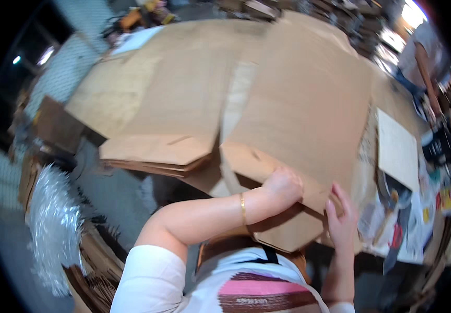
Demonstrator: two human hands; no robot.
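Observation:
A large brown kraft paper bag [309, 99] lies across the table in front of me, its folded bottom end toward my body. My left hand [283, 188] is closed at the near edge of this bag, its fingertips hidden against the paper. My right hand [341, 214] is at the bag's near right corner, thumb and forefinger stretched out and a little apart. Below my hands, the folded end of more brown paper [288, 229] juts out over the table edge toward my waist. To the left lies a stack of flat kraft paper bags [168, 148], folded ends facing me.
The wooden table [116, 99] extends beyond the bags. At right are a white board [397, 151], a dark blade-like tool [396, 237] and plastic packaging. Clear plastic wrap [56, 224] and cardboard [100, 250] stand at lower left. Another person [426, 57] is at far right.

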